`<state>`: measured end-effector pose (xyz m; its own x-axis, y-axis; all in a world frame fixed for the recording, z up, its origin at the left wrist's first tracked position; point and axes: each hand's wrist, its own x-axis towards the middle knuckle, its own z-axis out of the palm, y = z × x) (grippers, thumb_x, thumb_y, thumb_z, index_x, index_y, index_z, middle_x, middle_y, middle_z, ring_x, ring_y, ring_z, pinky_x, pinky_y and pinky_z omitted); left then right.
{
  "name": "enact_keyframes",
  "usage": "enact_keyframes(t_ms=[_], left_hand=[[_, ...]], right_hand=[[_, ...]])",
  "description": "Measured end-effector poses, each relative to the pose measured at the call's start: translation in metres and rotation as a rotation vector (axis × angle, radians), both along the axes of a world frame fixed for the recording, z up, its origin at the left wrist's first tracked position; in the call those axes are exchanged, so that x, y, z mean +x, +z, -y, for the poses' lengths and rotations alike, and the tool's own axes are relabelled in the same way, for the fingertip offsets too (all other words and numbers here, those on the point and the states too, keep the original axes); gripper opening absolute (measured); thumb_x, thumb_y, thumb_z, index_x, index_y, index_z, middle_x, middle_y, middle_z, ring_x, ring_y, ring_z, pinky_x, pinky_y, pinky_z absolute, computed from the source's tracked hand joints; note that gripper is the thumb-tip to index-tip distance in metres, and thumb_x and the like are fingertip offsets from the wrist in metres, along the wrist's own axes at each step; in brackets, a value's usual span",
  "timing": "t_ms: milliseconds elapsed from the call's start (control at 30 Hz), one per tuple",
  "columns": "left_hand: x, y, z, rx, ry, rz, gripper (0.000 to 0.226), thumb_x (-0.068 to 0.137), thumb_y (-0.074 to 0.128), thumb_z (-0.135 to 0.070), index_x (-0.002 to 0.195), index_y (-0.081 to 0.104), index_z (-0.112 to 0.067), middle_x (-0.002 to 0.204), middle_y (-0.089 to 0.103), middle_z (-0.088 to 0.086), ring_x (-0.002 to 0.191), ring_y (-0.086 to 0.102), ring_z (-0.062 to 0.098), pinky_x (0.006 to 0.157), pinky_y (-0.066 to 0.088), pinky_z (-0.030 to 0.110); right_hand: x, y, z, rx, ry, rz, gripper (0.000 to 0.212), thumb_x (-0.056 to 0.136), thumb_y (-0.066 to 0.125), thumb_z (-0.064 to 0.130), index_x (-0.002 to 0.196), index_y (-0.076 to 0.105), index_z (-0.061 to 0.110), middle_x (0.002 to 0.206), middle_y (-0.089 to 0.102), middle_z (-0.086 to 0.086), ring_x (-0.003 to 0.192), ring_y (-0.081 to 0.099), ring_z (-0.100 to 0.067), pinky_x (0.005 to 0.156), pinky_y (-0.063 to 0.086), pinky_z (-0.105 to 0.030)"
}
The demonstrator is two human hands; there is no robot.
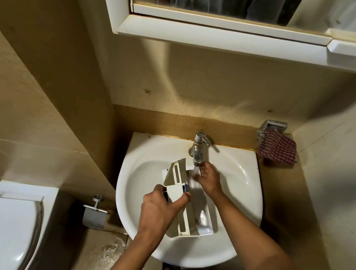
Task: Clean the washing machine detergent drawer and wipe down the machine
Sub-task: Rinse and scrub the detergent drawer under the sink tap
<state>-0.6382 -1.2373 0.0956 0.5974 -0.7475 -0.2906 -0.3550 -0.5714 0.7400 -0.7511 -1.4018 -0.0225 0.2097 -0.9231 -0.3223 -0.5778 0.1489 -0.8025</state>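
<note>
Left hand [162, 206] is gripping detergent drawer [191, 220], fingers clamped round its middle, over sink [250, 186] beneath tap [199, 147]. Right hand [209, 179] is curling at drawer's far end, grip unclear. Checked cloth [277, 146] is lying just right of the sink.

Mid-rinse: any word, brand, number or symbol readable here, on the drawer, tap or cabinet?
White mirror cabinet frame: one faint embossed mark, too blurred to read.
White plastic detergent drawer: no legible marking on the faces that show.
Chrome tap: no text visible.
Nothing else in view carries readable text.
</note>
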Motion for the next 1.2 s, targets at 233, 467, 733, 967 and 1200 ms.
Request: enact_keyframes(t_ms=[233,467,733,967,1200], left_hand=[[0.0,0.0,-0.003,-0.005,0.026,-0.025,0.043,0.071,0.074,-0.052,0.076,0.055,-0.015,0.063,0.056,-0.007,0.058,0.052,0.009,0.044,0.03,0.014],[0.013,-0.012,-0.007,-0.001,0.196,-0.151,0.054,0.07,0.07,-0.058,0.077,0.062,-0.005,0.066,0.061,0.0,0.061,0.055,0.01,0.044,0.03,0.016],[0.022,-0.021,-0.022,-0.023,0.285,-0.169,0.053,0.066,0.067,-0.058,0.08,0.063,-0.007,0.067,0.065,0.004,0.06,0.057,0.014,0.046,0.034,0.022],[0.024,-0.033,-0.03,-0.037,0.206,-0.254,0.043,0.063,0.066,-0.051,0.081,0.066,-0.012,0.06,0.063,-0.004,0.054,0.055,0.009,0.044,0.036,0.011],[0.02,-0.05,-0.036,0.033,0.248,-0.764,0.036,0.068,0.07,-0.038,0.092,0.067,-0.011,0.075,0.067,0.005,0.071,0.065,0.025,0.069,0.056,0.039]], right_hand=[[0.014,-0.012,0.005,-0.166,-0.108,-0.177,0.02,0.084,0.069,0.02,0.084,0.066,0.0,0.085,0.069,-0.017,0.08,0.064,-0.031,0.061,0.037,-0.027],[0.007,-0.01,-0.005,-0.045,0.243,-0.124,0.042,0.083,0.069,0.011,0.121,0.056,0.002,0.113,0.061,-0.009,0.105,0.058,-0.023,0.078,0.036,-0.018],[-0.035,-0.01,-0.012,0.398,0.609,-0.291,0.031,0.077,0.072,0.013,0.106,0.062,0.015,0.098,0.066,-0.002,0.092,0.063,-0.02,0.073,0.048,-0.028],[-0.015,-0.002,-0.01,0.118,0.376,-0.275,0.029,0.09,0.062,0.024,0.11,0.063,0.002,0.107,0.064,-0.011,0.1,0.06,-0.024,0.069,0.038,-0.025],[-0.007,0.013,-0.012,-0.009,0.194,-0.359,0.03,0.095,0.052,0.032,0.107,0.064,0.008,0.116,0.064,-0.016,0.11,0.057,-0.033,0.085,0.044,-0.034]])
